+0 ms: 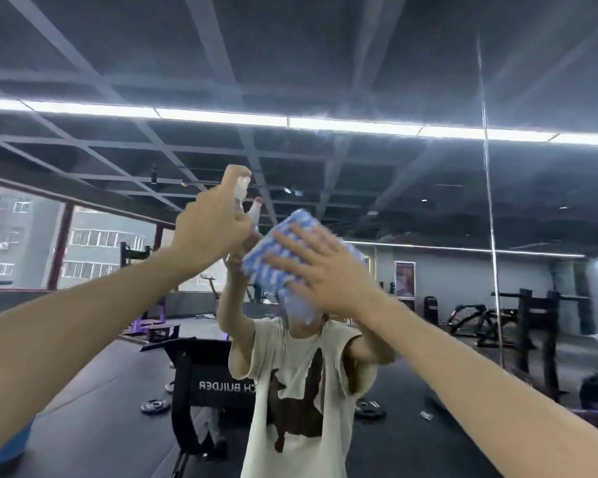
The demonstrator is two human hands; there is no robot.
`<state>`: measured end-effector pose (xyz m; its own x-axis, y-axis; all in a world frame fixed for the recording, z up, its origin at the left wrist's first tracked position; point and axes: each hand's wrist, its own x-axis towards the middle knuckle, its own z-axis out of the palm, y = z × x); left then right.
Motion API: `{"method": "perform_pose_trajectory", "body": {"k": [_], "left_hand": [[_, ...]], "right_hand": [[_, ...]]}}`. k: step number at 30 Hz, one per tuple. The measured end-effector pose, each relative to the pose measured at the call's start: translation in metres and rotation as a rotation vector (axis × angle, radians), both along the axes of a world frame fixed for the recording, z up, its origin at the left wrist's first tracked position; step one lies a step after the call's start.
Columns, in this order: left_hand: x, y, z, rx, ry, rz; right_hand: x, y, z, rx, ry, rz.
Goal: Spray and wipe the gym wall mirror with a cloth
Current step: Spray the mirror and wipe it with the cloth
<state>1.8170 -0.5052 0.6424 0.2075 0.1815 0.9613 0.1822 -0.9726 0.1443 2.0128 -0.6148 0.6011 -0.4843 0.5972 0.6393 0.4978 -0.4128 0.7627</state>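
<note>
The wall mirror [428,208] fills the view straight ahead and reflects the gym and me. My left hand [209,232] is raised and wrapped around a small clear spray bottle [241,188], its white nozzle sticking up above my fingers close to the glass. Just to its right, my right hand [325,270] lies flat with fingers spread on a blue-and-white checked cloth [283,243], pressing it against the mirror at about head height. The bottle's body is mostly hidden by my fingers.
A vertical seam [491,208] between mirror panels runs down on the right. Reflected behind me are a black bench [218,384] with mirrored lettering, weight plates [155,406] on the dark floor, racks [532,326] on the right and windows [94,250] on the left.
</note>
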Motion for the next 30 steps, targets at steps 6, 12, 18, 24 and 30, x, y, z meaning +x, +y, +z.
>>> {"method": "perform_pose_trajectory", "body": {"k": [6, 12, 18, 24, 30], "left_hand": [[0.001, -0.024, -0.016, 0.063, 0.07, 0.04], [-0.002, -0.028, -0.053, 0.014, -0.054, -0.065], [0.005, -0.037, -0.054, 0.099, 0.059, -0.037], [0.014, -0.048, -0.065, 0.153, 0.131, 0.008], [0.022, -0.056, -0.095, -0.028, -0.008, 0.005]], "right_hand": [[0.003, -0.008, 0.058, 0.719, 0.635, 0.026], [-0.016, 0.026, -0.002, 0.333, 0.281, 0.024], [0.005, -0.007, -0.002, 0.149, 0.159, 0.036], [0.059, -0.101, 0.039, 1.037, 0.916, 0.04], [0.002, -0.022, -0.05, 0.035, 0.15, -0.007]]}}
